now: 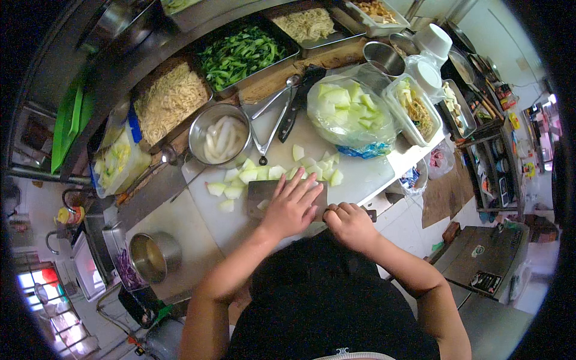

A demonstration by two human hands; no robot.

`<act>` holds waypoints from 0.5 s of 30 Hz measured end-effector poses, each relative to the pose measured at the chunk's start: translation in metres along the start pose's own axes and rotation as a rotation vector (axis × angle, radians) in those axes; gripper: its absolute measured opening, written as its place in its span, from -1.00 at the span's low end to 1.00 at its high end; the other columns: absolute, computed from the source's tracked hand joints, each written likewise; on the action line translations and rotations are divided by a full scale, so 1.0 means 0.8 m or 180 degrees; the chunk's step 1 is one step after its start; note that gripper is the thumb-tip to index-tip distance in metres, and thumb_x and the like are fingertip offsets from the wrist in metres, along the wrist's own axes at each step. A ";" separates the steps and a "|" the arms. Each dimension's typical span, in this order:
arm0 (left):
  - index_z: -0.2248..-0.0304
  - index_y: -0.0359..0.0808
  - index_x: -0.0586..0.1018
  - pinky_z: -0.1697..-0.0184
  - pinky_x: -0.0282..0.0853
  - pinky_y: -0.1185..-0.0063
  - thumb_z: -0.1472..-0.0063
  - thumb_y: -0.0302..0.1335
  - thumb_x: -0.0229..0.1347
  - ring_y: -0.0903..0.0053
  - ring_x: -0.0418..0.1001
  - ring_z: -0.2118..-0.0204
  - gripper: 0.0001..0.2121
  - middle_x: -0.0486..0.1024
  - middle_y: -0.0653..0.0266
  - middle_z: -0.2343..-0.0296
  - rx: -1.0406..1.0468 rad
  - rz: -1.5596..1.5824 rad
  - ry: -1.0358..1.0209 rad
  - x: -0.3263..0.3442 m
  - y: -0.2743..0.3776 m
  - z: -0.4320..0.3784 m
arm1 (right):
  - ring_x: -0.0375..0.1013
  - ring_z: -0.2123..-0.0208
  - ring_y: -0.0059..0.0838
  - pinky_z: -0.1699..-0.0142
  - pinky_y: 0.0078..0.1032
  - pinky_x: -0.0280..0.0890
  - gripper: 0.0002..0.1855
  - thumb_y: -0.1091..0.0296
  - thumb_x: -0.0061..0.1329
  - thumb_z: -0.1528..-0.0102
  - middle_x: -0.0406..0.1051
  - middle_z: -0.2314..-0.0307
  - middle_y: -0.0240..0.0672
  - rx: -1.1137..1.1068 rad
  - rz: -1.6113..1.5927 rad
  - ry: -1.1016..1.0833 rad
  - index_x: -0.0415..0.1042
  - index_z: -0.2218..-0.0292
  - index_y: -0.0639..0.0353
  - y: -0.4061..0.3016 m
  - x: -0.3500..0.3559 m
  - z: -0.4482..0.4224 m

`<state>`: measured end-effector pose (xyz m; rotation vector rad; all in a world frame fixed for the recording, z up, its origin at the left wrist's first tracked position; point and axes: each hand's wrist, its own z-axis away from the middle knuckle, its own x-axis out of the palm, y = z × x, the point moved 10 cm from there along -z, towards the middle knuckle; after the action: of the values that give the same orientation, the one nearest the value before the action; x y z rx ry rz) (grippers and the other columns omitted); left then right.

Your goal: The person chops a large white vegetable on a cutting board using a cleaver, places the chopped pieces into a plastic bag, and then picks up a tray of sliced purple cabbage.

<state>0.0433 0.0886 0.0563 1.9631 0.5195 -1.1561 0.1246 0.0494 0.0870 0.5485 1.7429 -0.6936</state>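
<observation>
A cleaver [258,200] lies with its broad blade nearly flat over the white cutting board [283,130]. My right hand [353,225] is closed around its dark handle, whose end shows past the fist. My left hand [292,207] rests palm down on the blade with fingers spread, covering much of it. Just beyond the blade are pale green melon-like pieces [247,173], cut into chunks and spread in a loose row. More such pieces fill a clear plastic bag [348,108] at the back right of the board. What lies under the blade is hidden.
Behind the board stand a steel bowl of pale strips [222,135], tongs [270,117], a black-handled knife [291,119] and trays of greens [243,58] and noodles [171,103]. A steel pot [153,258] sits at left. At right is a plastic container of food [414,110].
</observation>
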 end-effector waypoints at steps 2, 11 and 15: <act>0.01 -0.09 0.47 -0.21 0.01 0.17 -0.06 -0.32 0.11 0.24 0.11 -0.21 -0.56 0.29 0.25 -0.08 -0.0105 0.0297 0.0129 0.004 -0.004 -0.003 | 0.40 0.43 -0.40 0.34 -0.46 0.34 -0.82 0.40 -0.06 0.08 0.40 0.39 -0.34 0.0017 0.0025 -0.0085 0.28 0.37 0.16 0.003 0.001 0.009; 0.08 -0.15 0.54 -0.23 -0.02 0.23 -0.10 -0.39 0.07 0.25 0.11 -0.21 -0.66 0.32 0.22 -0.06 -0.0274 0.0145 0.0267 0.029 -0.041 0.015 | 0.46 0.39 -0.32 0.31 -0.39 0.36 -0.78 0.42 0.06 0.07 0.46 0.40 -0.28 0.0511 0.0197 -0.0109 0.37 0.32 0.12 0.064 -0.088 0.105; 0.10 -0.19 0.54 -0.23 -0.03 0.20 -0.10 -0.38 0.08 0.20 0.12 -0.19 -0.67 0.31 0.18 -0.05 -0.0257 0.0038 0.0341 0.032 -0.044 0.025 | 0.48 0.49 -0.35 0.37 -0.46 0.39 -0.66 0.52 0.15 0.11 0.49 0.50 -0.24 0.1622 -0.0824 -0.0136 0.48 0.21 0.20 0.118 -0.093 0.167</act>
<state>0.0212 0.0930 0.0140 1.9633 0.6003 -1.0110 0.3002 0.0234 0.1155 0.6490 1.6104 -1.3422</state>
